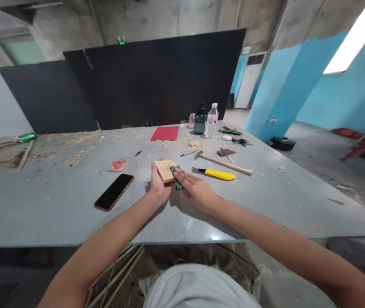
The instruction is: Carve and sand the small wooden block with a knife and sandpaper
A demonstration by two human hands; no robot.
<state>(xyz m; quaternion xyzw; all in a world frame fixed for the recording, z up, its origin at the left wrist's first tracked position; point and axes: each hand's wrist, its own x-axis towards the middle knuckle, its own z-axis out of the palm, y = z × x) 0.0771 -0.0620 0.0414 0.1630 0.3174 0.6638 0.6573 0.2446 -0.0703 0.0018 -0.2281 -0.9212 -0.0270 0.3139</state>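
Block (162,169) in left hand (158,188) has open tabletop (182,222) toward the near edge (182,243).

One cam only, worn on the person's head. It looks fwd and down, from just above the white shirt (198,288), which shows at the near edge. The left forearm (111,241) and the right forearm (265,233) come in from the near left and near right, so the cam stands btwn them. The left hand (159,187) and the right hand (198,188) are close to the ctr of view, rather small. The view is v. wide: it takes in the grey table (176,222), the black partition (163,81) on the far side, and the blue pillar (285,81) at far right.
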